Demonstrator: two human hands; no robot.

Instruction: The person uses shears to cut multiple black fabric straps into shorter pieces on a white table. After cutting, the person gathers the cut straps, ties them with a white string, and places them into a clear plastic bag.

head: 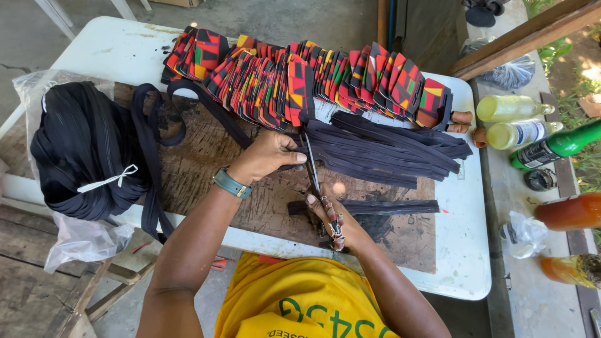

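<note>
Two hands met over the wooden board (206, 181): the left hand (266, 156) pinched the black zipper tape (350, 147) running away rightward, while the right hand (332, 219), nearer the body, gripped scissors (313, 172) whose blades pointed across the tape's length.

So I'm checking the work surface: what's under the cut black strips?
The black strips lie on a stained brown board, which rests on the white table. The board surface directly beneath them is covered.
</note>
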